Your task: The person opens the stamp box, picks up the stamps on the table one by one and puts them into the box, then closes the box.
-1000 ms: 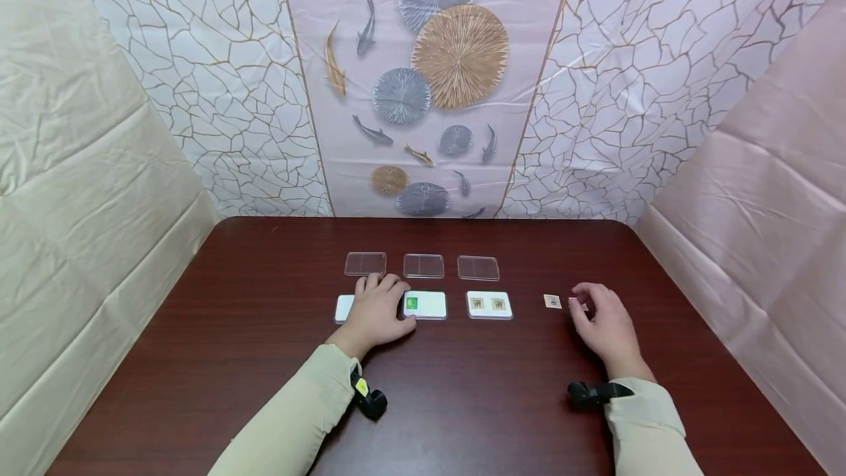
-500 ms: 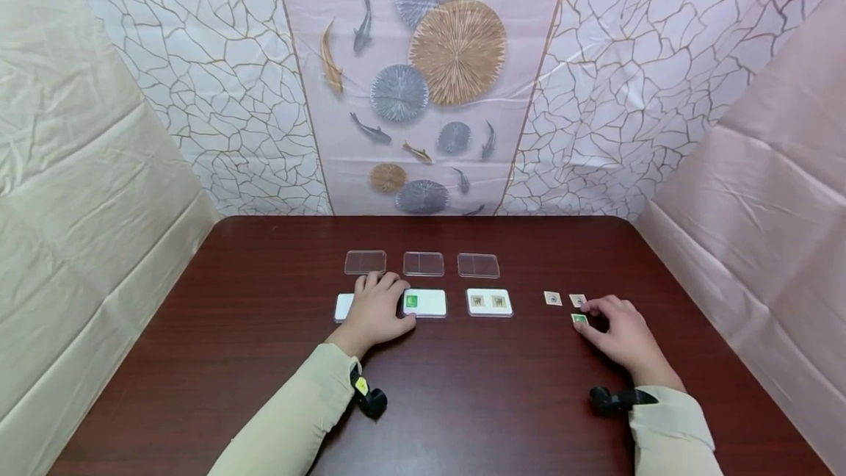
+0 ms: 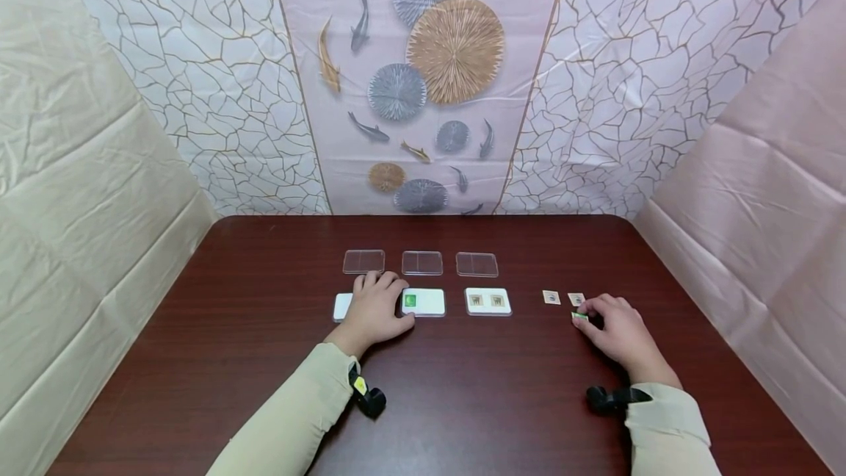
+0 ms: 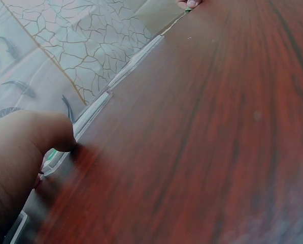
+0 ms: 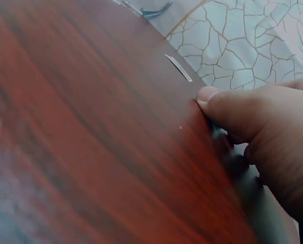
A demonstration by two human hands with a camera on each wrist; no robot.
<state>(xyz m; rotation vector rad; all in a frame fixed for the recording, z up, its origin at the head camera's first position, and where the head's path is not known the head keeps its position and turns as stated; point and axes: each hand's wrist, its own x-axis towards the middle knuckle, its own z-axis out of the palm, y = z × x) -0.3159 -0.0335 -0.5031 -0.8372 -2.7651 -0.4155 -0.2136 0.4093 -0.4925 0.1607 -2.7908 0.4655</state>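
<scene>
My left hand (image 3: 372, 312) grips the left end of the middle white flat case (image 3: 431, 303), thumb along its front edge and forefinger by its back corner. A small green stamp (image 3: 410, 300) lies on the left half of that case. In the left wrist view the bent thumb (image 4: 60, 133) covers part of the case. Off to the right, my right hand (image 3: 620, 329) pinches another green stamp (image 3: 579, 316) between thumb and forefinger, tilted up from the table. Two beige stamps lie close by: one (image 3: 551, 297) farther left, the other (image 3: 576, 299) just behind the fingertips.
On the right, a white case (image 3: 487, 310) bears two brownish stamps. Another white case (image 3: 342, 307) is partly hidden by my left hand. Behind them, three clear lids (image 3: 364, 261) lie in a row on the dark red wooden table (image 3: 463, 388). Patterned cloth hangs beyond.
My right hand moved right and toward me, uncovering a beige stamp, and took hold of the green stamp, whose face now tilts. The left hand stayed on the case.
</scene>
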